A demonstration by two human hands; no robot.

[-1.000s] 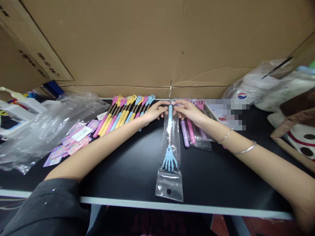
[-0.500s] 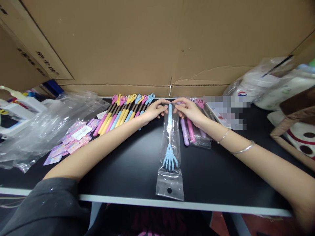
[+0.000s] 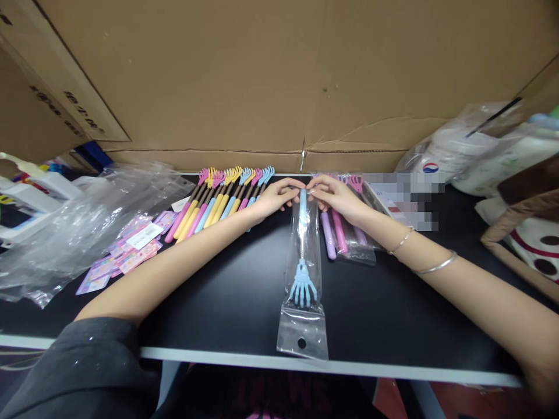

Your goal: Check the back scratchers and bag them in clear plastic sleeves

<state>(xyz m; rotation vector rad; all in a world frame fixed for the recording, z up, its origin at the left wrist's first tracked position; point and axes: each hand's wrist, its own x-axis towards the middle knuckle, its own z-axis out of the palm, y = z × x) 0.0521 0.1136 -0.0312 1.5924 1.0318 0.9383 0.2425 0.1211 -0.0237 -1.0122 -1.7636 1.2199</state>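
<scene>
A blue back scratcher [image 3: 303, 282] lies inside a clear plastic bag [image 3: 302, 329], its claw toward me and its handle pointing away. My left hand [image 3: 279, 196] pinches the bag's far end on the left side of the handle. On the right side, my right hand [image 3: 334, 196] has its fingers closed on the same end, fingertips close to the left ones. Left of my left hand lies a row of pink, yellow and blue back scratchers [image 3: 213, 206]. Under and beside my right hand are bagged back scratchers with purple and pink handles [image 3: 338, 231].
At the left lie clear plastic bags [image 3: 87, 227] and printed cards [image 3: 131, 247]. A tall cardboard wall [image 3: 218, 75] closes off the back. A bagged drink cup [image 3: 454, 148] and a plush-looking bag [image 3: 528, 233] stand at the right. The table's pale edge [image 3: 218, 358] runs in front.
The bagged blue back scratcher has shifted very slightly toward me. My fingertips have come closer together at the bag's far end.
</scene>
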